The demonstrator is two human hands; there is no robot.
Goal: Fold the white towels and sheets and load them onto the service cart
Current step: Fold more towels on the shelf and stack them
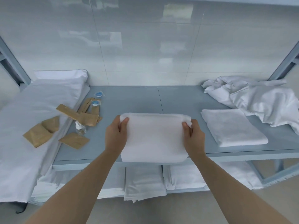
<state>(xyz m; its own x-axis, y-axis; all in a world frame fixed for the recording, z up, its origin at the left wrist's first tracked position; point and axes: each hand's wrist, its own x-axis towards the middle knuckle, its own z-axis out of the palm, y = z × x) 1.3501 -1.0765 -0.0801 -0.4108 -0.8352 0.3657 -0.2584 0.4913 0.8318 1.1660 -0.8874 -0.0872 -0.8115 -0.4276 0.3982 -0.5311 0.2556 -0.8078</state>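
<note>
Grey-blue shelf (139, 101), metal frame, seam running front to back near centre. Lower shelf (186, 189) beneath it.

On the grey-blue shelf, left: stack of flat white sheets (37, 113) with a pillow (61, 75) at the back; stack overhangs the front edge. Brown paper packets (76, 116) lie partly on the sheets, partly on the shelf. Beside them: small clear spray bottle (80, 128), on its side as far as can be told; two small round blue-and-white items (97, 94) in clear wrappers, contents unreadable.

Right: folded white towel (233, 126), flat. Behind it, touching, a crumpled white sheet (258, 97).

Centre front: white towel (153, 138), held, overhanging the front edge.

Lower shelf: folded white linens (144, 181), side by side.
</note>
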